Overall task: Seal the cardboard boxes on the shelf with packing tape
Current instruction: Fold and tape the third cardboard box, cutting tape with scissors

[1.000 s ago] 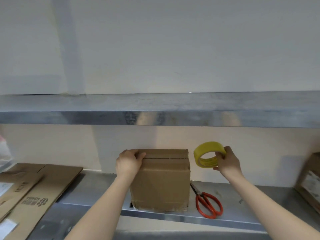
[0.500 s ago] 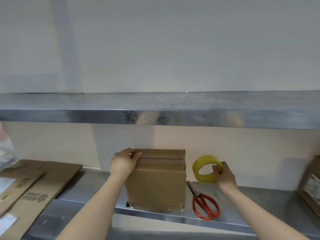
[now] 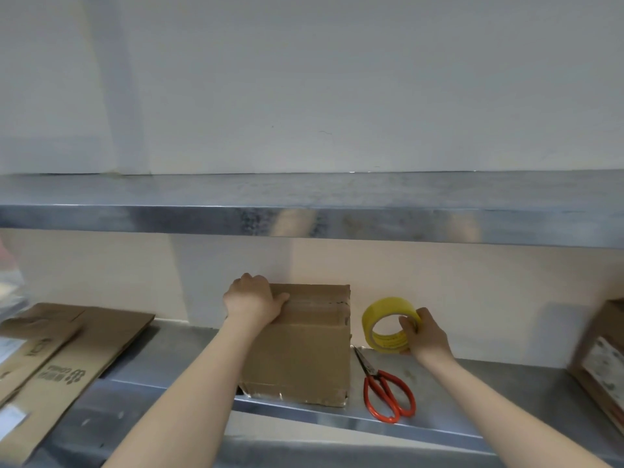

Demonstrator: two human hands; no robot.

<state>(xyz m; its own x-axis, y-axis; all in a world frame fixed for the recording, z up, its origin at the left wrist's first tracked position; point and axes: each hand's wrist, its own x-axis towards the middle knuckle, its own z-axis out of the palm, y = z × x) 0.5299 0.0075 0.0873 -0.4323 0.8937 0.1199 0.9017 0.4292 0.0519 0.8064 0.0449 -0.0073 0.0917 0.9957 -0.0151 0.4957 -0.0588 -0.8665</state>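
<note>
A small brown cardboard box point(image 3: 304, 352) stands on the steel shelf point(image 3: 472, 393), its top flaps closed. My left hand point(image 3: 251, 300) grips the box's top left corner, fingers over the top and thumb on the front. To the right of the box, my right hand point(image 3: 423, 334) holds a yellow roll of packing tape point(image 3: 383, 319) upright, low over the shelf by the back wall, fingers through its core. Whether the roll touches the shelf I cannot tell.
Red-handled scissors point(image 3: 385, 391) lie on the shelf between box and tape. Flattened cardboard sheets point(image 3: 67, 363) rest at the left. Another carton point(image 3: 604, 359) sits at the right edge. An upper steel shelf point(image 3: 304, 217) runs overhead.
My right hand has lowered the tape roll from beside the box top down toward the shelf. My left hand has slid further onto the box's top corner.
</note>
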